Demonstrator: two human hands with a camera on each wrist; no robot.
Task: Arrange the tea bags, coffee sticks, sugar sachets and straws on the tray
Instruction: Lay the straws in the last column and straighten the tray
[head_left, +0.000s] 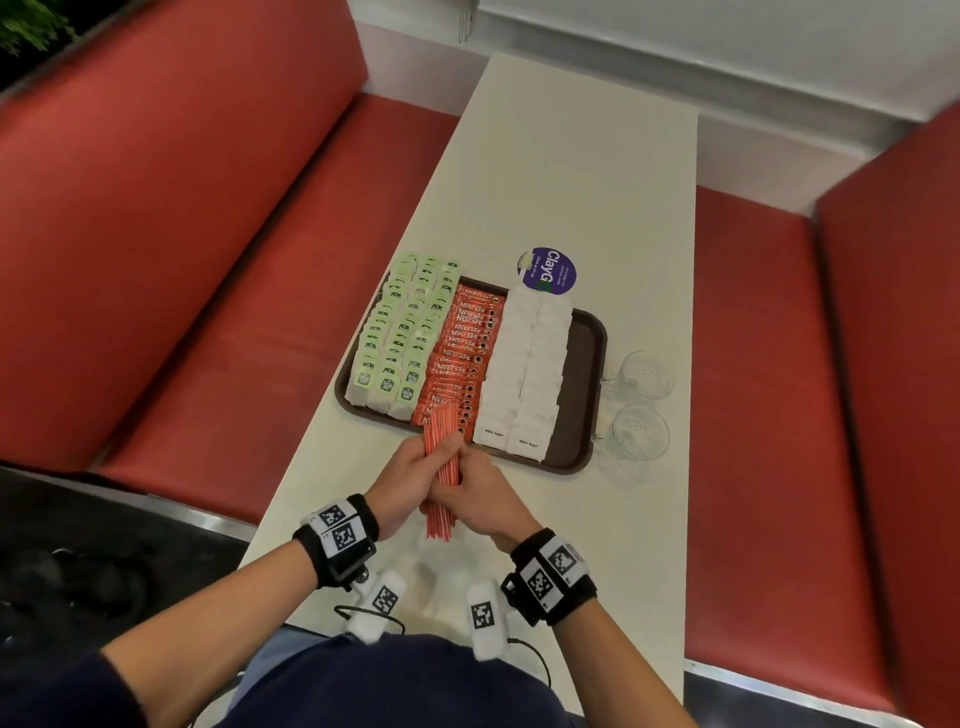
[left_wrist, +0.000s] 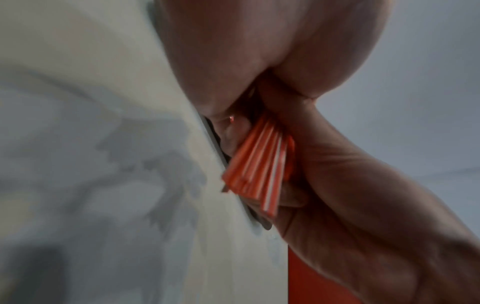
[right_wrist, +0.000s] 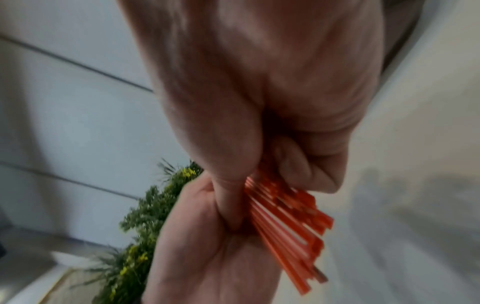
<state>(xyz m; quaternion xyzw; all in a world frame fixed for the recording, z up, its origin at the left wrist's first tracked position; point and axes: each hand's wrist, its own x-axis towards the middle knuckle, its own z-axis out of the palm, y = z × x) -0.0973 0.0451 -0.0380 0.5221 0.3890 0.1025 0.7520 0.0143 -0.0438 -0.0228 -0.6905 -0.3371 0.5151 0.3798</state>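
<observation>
A bundle of orange-and-white straws (head_left: 441, 457) stands upright above the table just in front of the brown tray (head_left: 582, 374). My left hand (head_left: 410, 467) and right hand (head_left: 467, 488) both grip the bundle at its middle. The wrist views show the straws (left_wrist: 257, 170) (right_wrist: 288, 222) fanning out below the curled fingers. On the tray lie rows of green-tagged tea bags (head_left: 400, 332) at the left, red coffee sticks (head_left: 462, 353) in the middle and white sugar sachets (head_left: 524, 374) to the right. A bare strip of tray lies at the right.
Two clear glass cups (head_left: 641, 405) stand right of the tray on the white table (head_left: 571, 182). A round purple sticker (head_left: 550, 270) lies behind the tray. Red bench seats (head_left: 208, 260) flank the table on both sides.
</observation>
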